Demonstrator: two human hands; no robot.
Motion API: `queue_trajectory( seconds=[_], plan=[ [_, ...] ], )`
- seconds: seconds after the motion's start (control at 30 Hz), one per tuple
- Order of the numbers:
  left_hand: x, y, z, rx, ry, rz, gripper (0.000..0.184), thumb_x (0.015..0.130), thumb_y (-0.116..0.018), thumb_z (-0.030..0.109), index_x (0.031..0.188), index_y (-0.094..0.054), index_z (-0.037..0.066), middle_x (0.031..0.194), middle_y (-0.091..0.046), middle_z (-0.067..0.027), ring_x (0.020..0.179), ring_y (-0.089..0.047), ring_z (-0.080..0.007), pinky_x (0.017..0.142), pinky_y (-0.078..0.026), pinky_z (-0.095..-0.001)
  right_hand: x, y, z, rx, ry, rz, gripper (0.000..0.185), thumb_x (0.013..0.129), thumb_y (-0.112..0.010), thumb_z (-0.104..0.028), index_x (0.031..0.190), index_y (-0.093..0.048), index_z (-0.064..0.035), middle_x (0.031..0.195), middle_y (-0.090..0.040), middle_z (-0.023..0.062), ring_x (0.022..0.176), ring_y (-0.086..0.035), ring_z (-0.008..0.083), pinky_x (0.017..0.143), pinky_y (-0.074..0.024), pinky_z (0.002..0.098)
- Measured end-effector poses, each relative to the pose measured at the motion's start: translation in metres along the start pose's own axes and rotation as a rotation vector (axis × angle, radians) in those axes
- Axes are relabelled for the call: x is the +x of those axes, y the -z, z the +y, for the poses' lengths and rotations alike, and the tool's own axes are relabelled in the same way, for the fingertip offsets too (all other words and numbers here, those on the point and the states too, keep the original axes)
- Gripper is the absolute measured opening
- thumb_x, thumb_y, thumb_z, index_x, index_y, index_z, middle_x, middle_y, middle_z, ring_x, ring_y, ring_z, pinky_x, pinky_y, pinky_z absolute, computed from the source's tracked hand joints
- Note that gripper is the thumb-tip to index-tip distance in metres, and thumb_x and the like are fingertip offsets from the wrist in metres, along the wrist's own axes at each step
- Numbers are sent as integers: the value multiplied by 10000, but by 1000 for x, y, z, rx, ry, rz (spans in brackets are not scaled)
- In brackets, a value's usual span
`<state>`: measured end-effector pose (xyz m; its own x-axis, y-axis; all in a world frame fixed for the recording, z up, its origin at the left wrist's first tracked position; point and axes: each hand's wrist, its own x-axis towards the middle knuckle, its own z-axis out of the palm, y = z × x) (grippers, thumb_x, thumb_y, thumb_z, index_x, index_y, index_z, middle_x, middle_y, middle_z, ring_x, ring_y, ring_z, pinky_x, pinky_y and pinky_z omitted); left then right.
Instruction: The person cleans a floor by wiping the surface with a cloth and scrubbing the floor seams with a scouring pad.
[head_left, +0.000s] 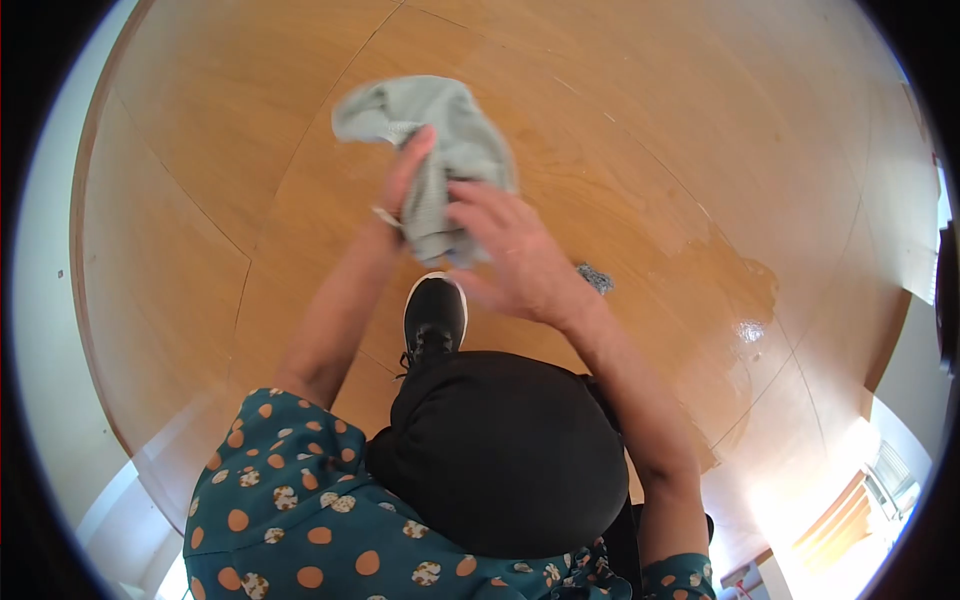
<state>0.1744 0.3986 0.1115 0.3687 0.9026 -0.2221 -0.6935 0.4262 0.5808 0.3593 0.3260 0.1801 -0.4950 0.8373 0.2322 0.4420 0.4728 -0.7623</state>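
A pale grey-green cloth hangs bunched in front of me, above the floor. My left hand grips it from the left, thumb showing and the other fingers hidden behind the fabric; a light band circles that wrist. On the right side, my right hand has its fingers over the cloth's lower part, with the thumb lower down. Motion blurs both hands and the cloth. A small grey scouring pad, or something like it, lies on the floor just right of my right hand.
The brown wood-look floor has visible seams. A wet, shiny patch spreads at the right. My black shoe is below the cloth, and my bent knee is nearer. A pale wall borders the left side.
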Motion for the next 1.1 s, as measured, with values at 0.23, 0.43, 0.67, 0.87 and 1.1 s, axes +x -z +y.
queue_trajectory(
  seconds=[0.23,0.43,0.67,0.87,1.1],
  plan=[
    [-55,164,95,1617,-360,777,555,906,-700,418,1297,-636,30,1315,-653,-148,1205,-608,-341,1029,-457,-406,-66,27,42,-121,-421,145,481,842,-695,-141,1306,-588,-71,1348,-573,115,1189,-568,304,994,-480,376],
    [74,210,100,2065,-48,802,959,843,-328,829,1451,-540,119,1499,-515,-147,1334,-479,-388,1113,-285,-484,-173,0,72,-7,-781,253,357,885,-676,-103,1232,-623,-37,1190,-639,107,1036,-639,290,886,-521,344],
    [127,15,-91,2148,-380,126,977,798,-613,603,1521,-372,-7,1566,-300,-283,1250,-393,-459,1090,-275,-496,-157,9,88,94,-929,520,362,951,-649,-181,1277,-606,-28,1204,-630,130,1042,-627,269,892,-508,346],
    [85,-54,-214,1968,-619,-769,455,852,-648,263,1277,-638,101,1578,-374,-102,1455,-310,-291,1070,-362,-405,-156,7,112,-109,-831,642,391,985,-615,-250,1310,-584,-35,1223,-620,128,1057,-614,263,881,-505,351],
    [51,13,-83,1758,-875,-160,540,704,-628,90,1234,-680,183,1302,-627,-87,1140,-588,-315,978,-469,-420,-196,26,116,-62,-966,747,399,997,-598,-295,1317,-587,-57,1232,-616,142,1047,-615,270,892,-499,360]
  ],
)
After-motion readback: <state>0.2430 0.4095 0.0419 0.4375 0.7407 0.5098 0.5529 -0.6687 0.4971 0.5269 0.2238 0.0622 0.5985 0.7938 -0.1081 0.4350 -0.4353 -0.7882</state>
